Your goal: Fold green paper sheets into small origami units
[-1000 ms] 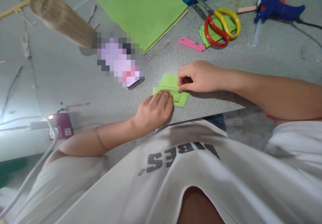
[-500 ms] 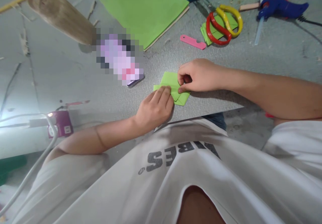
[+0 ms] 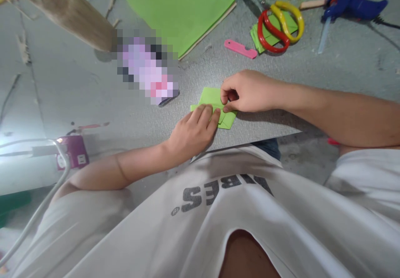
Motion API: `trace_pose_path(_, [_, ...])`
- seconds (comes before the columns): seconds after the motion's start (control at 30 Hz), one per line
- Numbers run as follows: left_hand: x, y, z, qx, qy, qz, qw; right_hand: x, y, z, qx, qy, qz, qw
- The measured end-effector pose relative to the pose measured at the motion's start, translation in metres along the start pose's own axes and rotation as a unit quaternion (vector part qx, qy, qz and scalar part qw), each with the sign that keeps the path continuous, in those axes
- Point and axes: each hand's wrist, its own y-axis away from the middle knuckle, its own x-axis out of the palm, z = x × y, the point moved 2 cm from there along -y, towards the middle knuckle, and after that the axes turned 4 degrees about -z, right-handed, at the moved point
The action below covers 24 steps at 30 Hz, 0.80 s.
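Note:
A small folded piece of green paper (image 3: 210, 96) lies on the grey table near its front edge. My left hand (image 3: 196, 127) rests on the paper's left and lower part, palm down, with its fingers stretched out over the folds. At the paper's right side my right hand (image 3: 242, 92) is curled, thumb and index finger closed on the paper near its middle. The thumb tip touches the folded layer. Part of the paper is hidden under both hands.
Beyond my hands are a large green sheet (image 3: 184, 11), a pink cutter (image 3: 240, 48), scissors (image 3: 275, 32) on green papers, and a blue glue gun (image 3: 353, 3). Farther left lie a blurred purple object (image 3: 146, 69), a wooden cylinder (image 3: 71, 13) and a magenta box (image 3: 75, 151) beside a cable.
My left index finger has shifted right and up across the paper, nearer my right thumb. The whole view has moved slightly.

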Motion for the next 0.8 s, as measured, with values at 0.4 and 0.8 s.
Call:
trace_pose_path(0.4, [0.004,0.006,-0.015,0.001,0.021,0.054,0.998,-0.001,0.005,0.004,-0.011,-0.014,0.015,1.0])
trace_pose_path(0.8, [-0.005,0.003,-0.024,-0.042,-0.003,0.11,0.993,-0.001,0.004,0.017,0.033,0.065,0.018,0.997])
